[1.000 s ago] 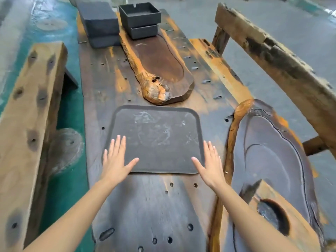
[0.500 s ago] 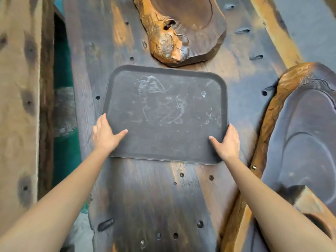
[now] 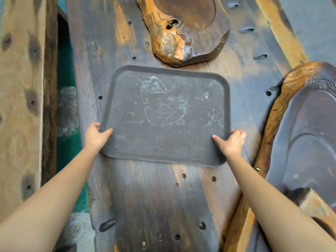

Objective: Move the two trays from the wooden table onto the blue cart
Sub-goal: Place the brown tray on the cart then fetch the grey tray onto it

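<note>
A dark grey rectangular tray (image 3: 167, 115) with pale scratches lies on the dark wooden table (image 3: 154, 200), in the middle of the view. My left hand (image 3: 95, 135) grips its near left edge, thumb on top and fingers curled under the rim. My right hand (image 3: 230, 141) grips the near right edge the same way. Whether the tray is off the table I cannot tell. Only this one flat grey tray shows, and the blue cart is out of view.
A carved root-wood tea tray (image 3: 190, 28) lies just beyond the grey tray. Another large carved wooden slab (image 3: 305, 128) lies at the right. A pale wooden bench plank (image 3: 20, 99) runs along the left, with green floor (image 3: 67, 73) between it and the table.
Both hands went from flat and open above the table to closed on the tray's near side edges. The camera dipped closer, so the tray looks larger.
</note>
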